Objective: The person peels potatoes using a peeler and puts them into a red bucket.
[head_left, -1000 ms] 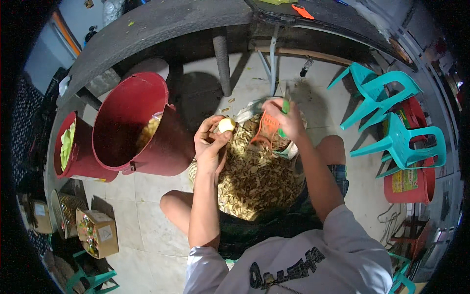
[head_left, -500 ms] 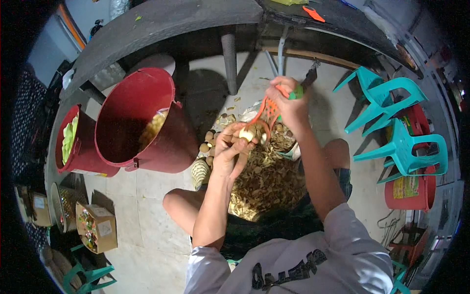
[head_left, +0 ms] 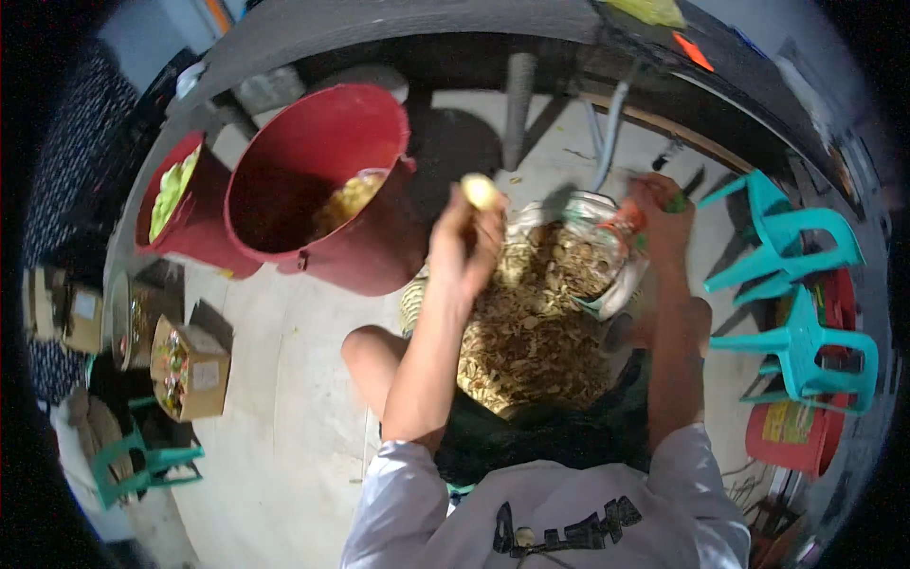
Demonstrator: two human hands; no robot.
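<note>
My left hand (head_left: 466,242) is raised beside the large red bucket, its fingers closed round a pale yellow peeled potato (head_left: 480,192). Off to the right, my right hand (head_left: 664,204) is closed on an orange peeler (head_left: 624,224) with holes in it; motion smears the hand and tool, and a bit of green shows at the fingers. Between my legs spreads a heap of brown and pale peelings (head_left: 531,346). Behind it stands an open whitish sack (head_left: 621,289) with more brown scraps inside. Pale yellow pieces (head_left: 351,201) lie in the large red bucket (head_left: 318,123).
A smaller red bucket (head_left: 204,223) holds light green things at the left. Teal plastic chairs (head_left: 796,346) stand at the right, near another red bucket (head_left: 787,436). A dark table (head_left: 427,33) crosses the far side. A cardboard box (head_left: 204,375) sits at lower left.
My left hand has lifted the potato up and away from the peeler, toward the large bucket's side. My right hand has drawn off to the right with the peeler. The whole view has shifted.
</note>
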